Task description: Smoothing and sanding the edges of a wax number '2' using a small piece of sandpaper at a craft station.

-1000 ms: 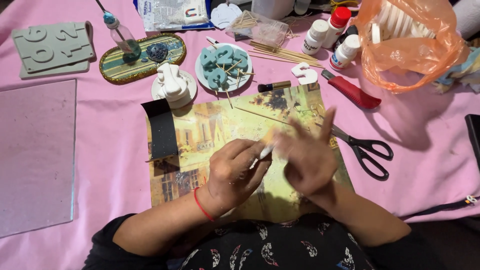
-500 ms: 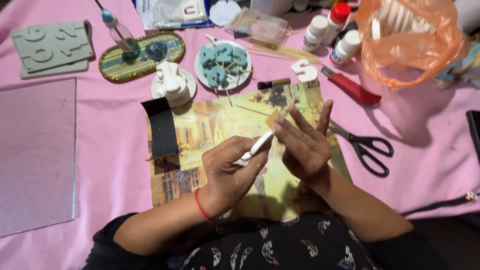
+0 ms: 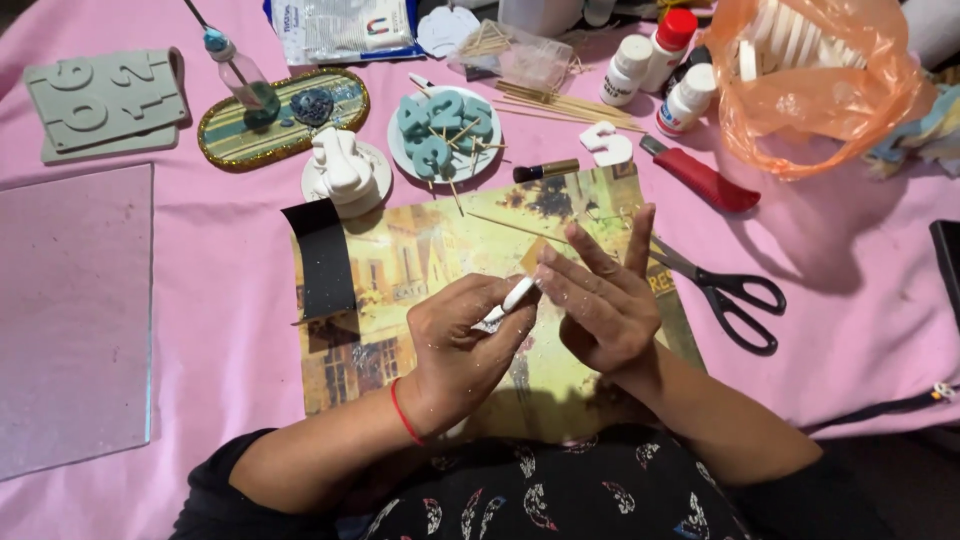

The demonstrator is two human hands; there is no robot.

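Observation:
My left hand (image 3: 462, 345) is shut on a small white stick-like piece (image 3: 516, 296), which points up and to the right. My right hand (image 3: 600, 300) is beside it with fingers spread, and its fingertips touch the white piece's upper end and a small tan piece (image 3: 533, 254). Both hands hover over a printed picture sheet (image 3: 400, 270) lying on the pink cloth. A red thread band circles my left wrist.
Black scissors (image 3: 725, 290) and a red-handled cutter (image 3: 698, 175) lie to the right. Behind are a white plate of teal number shapes on sticks (image 3: 440, 130), a white moulded figure (image 3: 342, 170), an oval tray (image 3: 283, 115), bottles (image 3: 655, 65), an orange bag (image 3: 815, 80). A glass pane (image 3: 70, 310) lies left.
My hands have parted a little. The white piece now shows between them, and my right fingers have spread out.

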